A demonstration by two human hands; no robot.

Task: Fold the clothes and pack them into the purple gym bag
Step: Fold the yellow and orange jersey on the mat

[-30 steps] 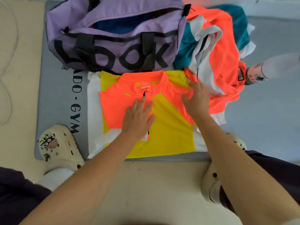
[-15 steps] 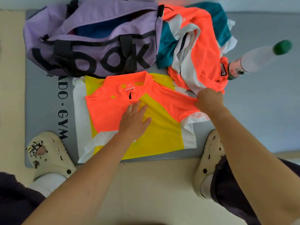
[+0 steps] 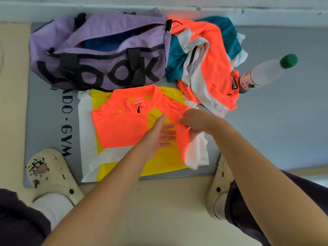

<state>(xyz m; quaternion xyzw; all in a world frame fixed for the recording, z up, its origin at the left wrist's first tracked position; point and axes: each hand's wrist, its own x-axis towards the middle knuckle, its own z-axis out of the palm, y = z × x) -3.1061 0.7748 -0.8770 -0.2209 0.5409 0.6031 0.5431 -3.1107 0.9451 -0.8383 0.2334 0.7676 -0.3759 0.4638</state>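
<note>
An orange, yellow and white polo shirt (image 3: 122, 128) lies flat on the grey gym mat (image 3: 44, 121), collar toward the bag. My left hand (image 3: 159, 135) rests flat and open on the shirt's middle. My right hand (image 3: 193, 121) grips the shirt's right sleeve and holds it folded over toward the centre, partly over my left fingers. Behind the shirt sits the purple gym bag (image 3: 99, 50), unzipped, with something blue inside. To the bag's right is a loose pile of orange, white and teal clothes (image 3: 209, 68).
A plastic bottle with a green cap (image 3: 266, 71) lies beside the clothes pile. My cream clogs are at the mat's front edge, left (image 3: 51, 174) and right (image 3: 220, 189). A white wall base runs behind the bag. Beige floor lies in front.
My right hand took hold of the right sleeve and pulled it left, folding it across the shirt. My left hand stayed pressed on the shirt's middle.
</note>
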